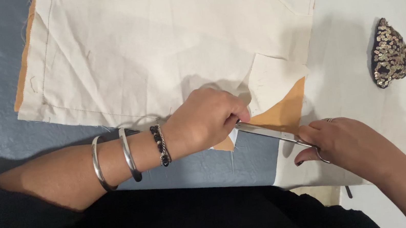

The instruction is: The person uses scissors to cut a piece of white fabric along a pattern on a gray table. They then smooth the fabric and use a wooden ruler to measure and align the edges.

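1. Silver metal scissors (pixel 272 134) are being gripped by the right hand (pixel 343 145), lower right of centre.
2. Cream cotton cloth (pixel 153 48) is being pinched by the left hand (pixel 206 118), over orange paper (pixel 283 112).

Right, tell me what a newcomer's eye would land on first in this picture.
Low in the middle, the two hands: the right hand works metal scissors whose blades reach the orange fabric, while the left hand, its wrist ringed with silver bangles, presses the cream cloth. At the right edge, a dark sequinned piece glitters on pale fabric.
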